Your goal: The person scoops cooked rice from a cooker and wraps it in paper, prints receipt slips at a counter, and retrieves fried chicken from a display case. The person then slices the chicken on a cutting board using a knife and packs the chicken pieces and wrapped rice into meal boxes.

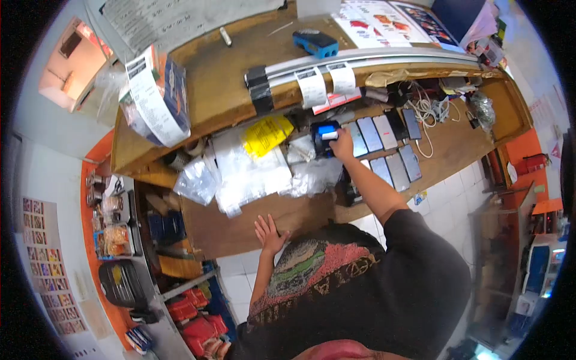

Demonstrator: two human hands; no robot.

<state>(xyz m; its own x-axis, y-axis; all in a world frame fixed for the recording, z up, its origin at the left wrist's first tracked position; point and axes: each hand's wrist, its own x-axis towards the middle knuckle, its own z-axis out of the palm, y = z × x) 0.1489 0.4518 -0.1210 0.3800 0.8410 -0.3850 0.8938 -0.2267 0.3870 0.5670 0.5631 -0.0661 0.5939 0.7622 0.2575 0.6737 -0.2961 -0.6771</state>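
My left hand (272, 236) lies flat on the lower wooden desk (240, 239), fingers spread, holding nothing. Stretched forward, my right hand (343, 146) is closed at a small white object (329, 136), too small to name. This sits over a dark device with a lit blue screen (327, 128) on the shelf under the counter. Just right of that hand, several phones (385, 132) lie in two rows. To its left are clear plastic bags (315, 178) and a yellow plastic packet (267, 135).
Above runs the raised wooden counter (210, 78), with paper slips (311, 87) hanging from its edge and a blue-black device (315, 43) on top. White cables (427, 111) tangle beyond the phones. Red packets (201, 324) fill a lower shelf at left.
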